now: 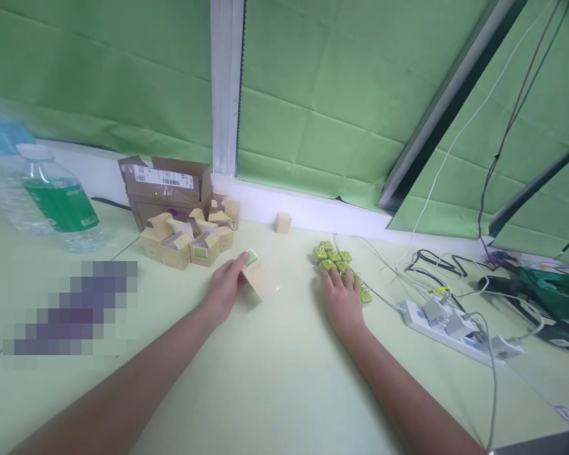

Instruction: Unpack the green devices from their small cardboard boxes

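On the pale green counter (275, 379), the left hand (222, 287) has its grip clamped on a small pale beige cardboard carton (260, 278), pinched near the end that bears a green patch. The carton tilts, its other end pointing toward the middle of the counter.

Well to the right of it, the right hand (344, 303) lies palm down, its fingertips on a cluster of small, shiny, lime-green pieces with thin loops (330, 254). The fingers are slightly spread; whether that grip has closed on any single piece, I cannot tell. The cluster lies near a white power strip (422, 323) with several white plugs in it.

Beyond the left hand, a group of small tan cardboard boxes with raised flaps (175, 251) stands in front of a larger brown cardboard box with a white label (165, 208). A small closed tan cube box (283, 222) sits apart, near the white ledge (260, 199). At the far left stands a clear plastic bottle with a green label and white cap (64, 202); at the far right, a black handheld device (533, 313) rests beside a dark green bag (557, 292).
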